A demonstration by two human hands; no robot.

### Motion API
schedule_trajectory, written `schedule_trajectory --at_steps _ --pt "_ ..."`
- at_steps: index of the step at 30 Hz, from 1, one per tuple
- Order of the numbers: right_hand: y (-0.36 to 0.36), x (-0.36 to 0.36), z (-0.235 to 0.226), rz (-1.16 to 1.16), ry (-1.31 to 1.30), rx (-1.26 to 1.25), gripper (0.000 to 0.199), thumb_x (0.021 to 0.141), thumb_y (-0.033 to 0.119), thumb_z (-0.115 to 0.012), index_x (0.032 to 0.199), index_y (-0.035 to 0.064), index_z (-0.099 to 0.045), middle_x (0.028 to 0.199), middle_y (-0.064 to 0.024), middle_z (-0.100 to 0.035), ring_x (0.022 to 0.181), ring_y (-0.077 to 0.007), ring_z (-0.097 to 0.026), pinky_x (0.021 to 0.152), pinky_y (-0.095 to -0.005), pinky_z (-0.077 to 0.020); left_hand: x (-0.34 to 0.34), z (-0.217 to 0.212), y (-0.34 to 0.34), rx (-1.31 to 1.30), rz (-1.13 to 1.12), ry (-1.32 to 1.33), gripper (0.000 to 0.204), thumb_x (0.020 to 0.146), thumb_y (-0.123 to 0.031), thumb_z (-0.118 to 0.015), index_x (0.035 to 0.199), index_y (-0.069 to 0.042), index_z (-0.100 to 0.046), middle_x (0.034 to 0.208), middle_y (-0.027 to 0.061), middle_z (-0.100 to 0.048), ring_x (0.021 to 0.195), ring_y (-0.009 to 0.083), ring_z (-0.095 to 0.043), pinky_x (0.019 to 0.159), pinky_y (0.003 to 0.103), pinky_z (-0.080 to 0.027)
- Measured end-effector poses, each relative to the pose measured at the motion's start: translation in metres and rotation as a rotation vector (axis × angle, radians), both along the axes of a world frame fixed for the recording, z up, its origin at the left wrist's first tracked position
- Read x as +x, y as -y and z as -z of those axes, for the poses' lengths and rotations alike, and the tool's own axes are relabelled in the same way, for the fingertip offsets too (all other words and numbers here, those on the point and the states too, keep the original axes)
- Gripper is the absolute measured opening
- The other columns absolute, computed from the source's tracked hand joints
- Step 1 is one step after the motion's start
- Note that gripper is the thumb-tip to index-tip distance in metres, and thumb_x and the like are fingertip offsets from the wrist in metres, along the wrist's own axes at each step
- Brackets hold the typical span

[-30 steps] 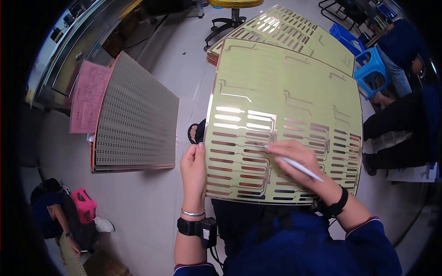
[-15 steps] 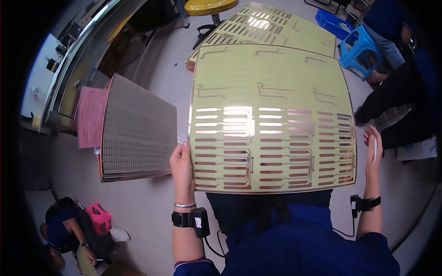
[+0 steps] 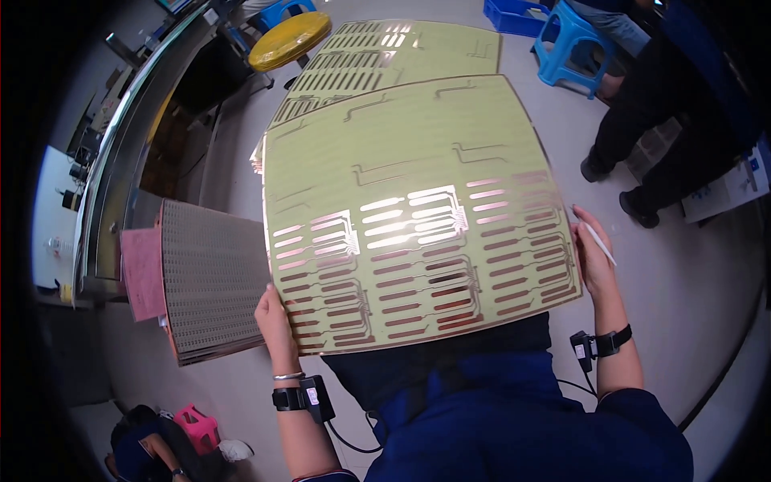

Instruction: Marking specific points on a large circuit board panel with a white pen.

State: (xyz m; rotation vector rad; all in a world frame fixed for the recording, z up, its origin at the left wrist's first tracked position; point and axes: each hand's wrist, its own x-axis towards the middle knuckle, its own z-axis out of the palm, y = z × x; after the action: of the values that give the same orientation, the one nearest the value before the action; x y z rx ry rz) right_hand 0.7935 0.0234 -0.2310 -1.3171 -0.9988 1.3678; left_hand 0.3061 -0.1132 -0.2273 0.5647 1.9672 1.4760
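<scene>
A large pale-green circuit board panel (image 3: 409, 173) with copper traces lies tilted over my lap. Its left edge is in the grip of my left hand (image 3: 278, 328), thumb on top. On the opposite edge, my right hand (image 3: 593, 261) is closed with its fingers at the rim. A thin white pen-like stick (image 3: 601, 244) also sticks out between the right fingers; its kind is not plain. Beyond the panel, partly covered by it, is a stack of similar green panels (image 3: 450, 55). The fingers under the panel are hidden.
Left of me stands a stack of grey perforated panels (image 3: 215, 281) with a pink sheet (image 3: 143, 273). A yellow round stool (image 3: 291, 40), a blue stool (image 3: 572, 52) and a blue crate (image 3: 514, 18) are farther off. People are at right and at lower left, near a pink stool (image 3: 197, 428).
My right hand has come from beside the panel to its right edge. The panel is now turned slightly, its right side raised. The whole view has shifted.
</scene>
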Motion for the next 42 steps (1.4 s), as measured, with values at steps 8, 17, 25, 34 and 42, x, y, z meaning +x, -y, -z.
schedule_trajectory --at_steps 8,17,25,34,42 --pt "0.004 -0.014 -0.013 0.064 -0.146 0.010 0.039 0.092 0.008 -0.056 0.130 -0.0005 -0.048 0.089 -0.0029 -0.063 0.075 -0.0062 -0.058 0.068 -0.0182 -0.0483 0.000 0.006 0.004 0.061 0.015 0.038 0.036 0.100 -0.028 -0.045 0.086 0.001 -0.061 0.079 0.0027 -0.062 0.068 0.0068 -0.053 0.062 0.023 -0.045" --pt "0.005 -0.019 -0.035 0.088 -0.197 0.054 0.034 0.092 0.007 -0.057 0.125 -0.0002 -0.052 0.085 -0.0020 -0.062 0.075 -0.0060 -0.058 0.068 -0.0190 -0.0491 0.001 0.004 0.003 0.085 0.117 0.112 0.036 0.101 -0.028 -0.041 0.099 0.003 -0.060 0.092 0.0076 -0.066 0.077 0.0120 -0.063 0.067 0.027 -0.053" --pt "0.007 -0.022 -0.045 0.111 -0.244 0.108 0.034 0.093 0.007 -0.056 0.125 -0.0013 -0.051 0.088 -0.0024 -0.062 0.080 -0.0057 -0.057 0.074 -0.0194 -0.0479 0.003 0.008 0.000 0.105 0.106 0.129 0.037 0.101 -0.029 -0.042 0.103 0.003 -0.060 0.096 0.0091 -0.066 0.079 0.0147 -0.065 0.068 0.028 -0.053" --pt "0.001 -0.021 -0.067 -0.012 -0.121 0.104 0.035 0.091 0.011 -0.059 0.125 0.0015 -0.054 0.082 0.0020 -0.059 0.078 -0.0043 -0.054 0.072 -0.0197 -0.0451 0.008 0.011 0.006 0.214 0.069 0.188 0.041 0.100 -0.032 -0.041 0.114 0.004 -0.055 0.107 0.0123 -0.064 0.090 0.0198 -0.065 0.077 0.032 -0.055" --pt "0.006 -0.022 -0.065 -0.157 0.081 0.069 0.035 0.090 0.013 -0.062 0.123 0.0034 -0.058 0.076 0.0021 -0.061 0.070 -0.0039 -0.053 0.066 -0.0198 -0.0435 0.009 0.017 0.037 0.267 -0.036 0.170 0.042 0.101 -0.033 -0.041 0.117 0.004 -0.054 0.108 0.0122 -0.064 0.090 0.0207 -0.065 0.076 0.033 -0.055"
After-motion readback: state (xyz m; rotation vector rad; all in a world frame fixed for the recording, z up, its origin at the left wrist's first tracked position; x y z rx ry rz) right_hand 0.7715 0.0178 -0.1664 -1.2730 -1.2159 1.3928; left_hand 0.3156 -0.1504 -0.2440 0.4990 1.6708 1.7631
